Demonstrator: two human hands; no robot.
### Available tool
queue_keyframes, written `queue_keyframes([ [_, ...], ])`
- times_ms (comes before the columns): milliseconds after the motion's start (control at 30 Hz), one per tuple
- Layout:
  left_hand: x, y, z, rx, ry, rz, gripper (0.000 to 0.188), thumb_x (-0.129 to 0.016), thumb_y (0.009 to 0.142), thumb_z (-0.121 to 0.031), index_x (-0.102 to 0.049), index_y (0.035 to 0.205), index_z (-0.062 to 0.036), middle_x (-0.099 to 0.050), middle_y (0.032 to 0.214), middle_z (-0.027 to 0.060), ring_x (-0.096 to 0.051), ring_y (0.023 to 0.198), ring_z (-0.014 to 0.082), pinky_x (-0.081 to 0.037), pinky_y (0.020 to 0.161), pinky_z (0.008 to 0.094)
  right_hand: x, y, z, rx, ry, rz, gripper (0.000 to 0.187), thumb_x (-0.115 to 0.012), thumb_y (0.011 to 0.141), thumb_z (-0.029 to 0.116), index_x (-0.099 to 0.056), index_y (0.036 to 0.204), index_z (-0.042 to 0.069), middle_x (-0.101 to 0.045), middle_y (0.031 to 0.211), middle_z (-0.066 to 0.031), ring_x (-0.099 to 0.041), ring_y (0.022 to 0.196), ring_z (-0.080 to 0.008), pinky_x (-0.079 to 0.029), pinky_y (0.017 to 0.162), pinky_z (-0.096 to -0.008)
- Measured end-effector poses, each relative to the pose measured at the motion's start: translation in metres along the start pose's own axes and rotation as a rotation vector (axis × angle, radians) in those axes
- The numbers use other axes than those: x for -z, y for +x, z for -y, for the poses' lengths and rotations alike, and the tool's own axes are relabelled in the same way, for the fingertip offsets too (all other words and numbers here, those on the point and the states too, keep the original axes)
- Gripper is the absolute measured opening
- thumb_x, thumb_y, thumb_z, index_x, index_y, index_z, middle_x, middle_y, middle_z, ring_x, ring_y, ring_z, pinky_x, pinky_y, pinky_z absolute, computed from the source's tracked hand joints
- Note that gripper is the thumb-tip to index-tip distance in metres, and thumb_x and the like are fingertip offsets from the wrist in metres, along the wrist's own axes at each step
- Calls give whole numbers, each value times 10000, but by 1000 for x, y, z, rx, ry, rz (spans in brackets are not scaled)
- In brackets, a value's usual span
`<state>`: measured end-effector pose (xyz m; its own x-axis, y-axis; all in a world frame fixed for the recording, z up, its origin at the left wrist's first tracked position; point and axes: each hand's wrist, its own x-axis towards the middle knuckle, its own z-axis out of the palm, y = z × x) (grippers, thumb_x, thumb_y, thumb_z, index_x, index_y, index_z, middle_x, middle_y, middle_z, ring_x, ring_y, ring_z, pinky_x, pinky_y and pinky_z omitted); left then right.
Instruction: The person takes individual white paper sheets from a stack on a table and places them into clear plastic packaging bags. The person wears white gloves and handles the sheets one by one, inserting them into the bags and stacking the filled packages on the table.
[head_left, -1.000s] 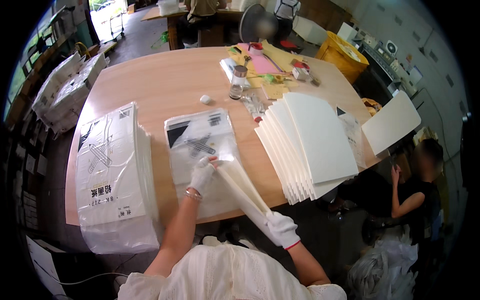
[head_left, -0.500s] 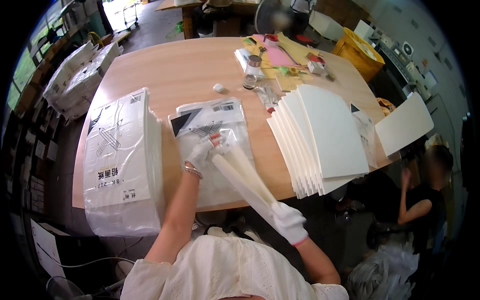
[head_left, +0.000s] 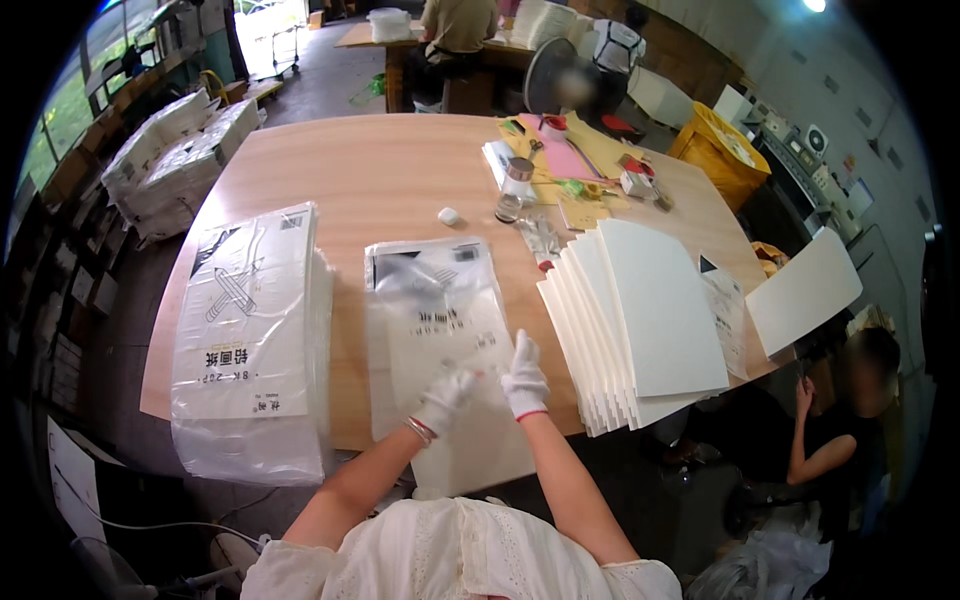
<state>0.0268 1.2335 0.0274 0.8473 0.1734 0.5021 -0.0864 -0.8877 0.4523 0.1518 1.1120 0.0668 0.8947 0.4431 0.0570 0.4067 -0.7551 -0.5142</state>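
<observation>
White drawing-paper sheets appear to lie within a clear printed plastic bag [head_left: 430,335] in front of me, its near end reaching past the table edge. My left hand [head_left: 441,404], in a white glove, is over the lower part of the bag; motion smears its fingers. Beside the bag's right edge is my gloved right hand [head_left: 524,378], fingers stretched out and holding nothing. To the left lies a thick pile of filled bags [head_left: 240,340] with pencil drawings printed on them. On the right, stacks of white paper [head_left: 665,310] are fanned out in steps.
A glass jar [head_left: 514,190], a small white object [head_left: 448,216] and yellow and pink papers [head_left: 565,155] lie on the wooden table [head_left: 350,160]. Wrapped bundles [head_left: 180,150] stand beyond its left side. Another person [head_left: 850,420] sits at the right.
The curved paper sheets, earlier held at the bag's mouth, now lie flat in the bag. My right hand has let go and moved up; my left hand has come nearer to me.
</observation>
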Motion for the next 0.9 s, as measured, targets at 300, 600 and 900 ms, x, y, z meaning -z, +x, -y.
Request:
queue_keyframes([
  [300, 17, -26, 88, 537, 123, -207, 246, -474, 865, -53, -518, 1107, -69, -570, 987, 105, -571, 857, 265, -485, 736, 360, 2, 38, -33, -13, -180, 432, 599, -365, 912, 297, -111, 1432, 142, -596, 1050, -253, -597, 896, -403, -453, 763, -498],
  [600, 96, -181, -61, 721, -526, 396, 146, -587, 813, -133, -535, 912, -39, -555, 867, 148, -572, 807, 291, -449, 707, 398, 37, -162, -79, 308, 159, 293, 589, -404, 904, 209, -174, 1431, 81, -597, 939, -256, -595, 814, -393, -458, 689, -487],
  [900, 121, -147, -58, 787, -410, 135, 116, -497, 728, -15, -528, 840, -20, -545, 766, 156, -596, 758, 304, -461, 662, 373, 74, -174, -97, 30, 149, 850, 570, -543, 837, 415, -384, 1343, 207, -637, 968, -192, -615, 958, -318, -483, 805, -417],
])
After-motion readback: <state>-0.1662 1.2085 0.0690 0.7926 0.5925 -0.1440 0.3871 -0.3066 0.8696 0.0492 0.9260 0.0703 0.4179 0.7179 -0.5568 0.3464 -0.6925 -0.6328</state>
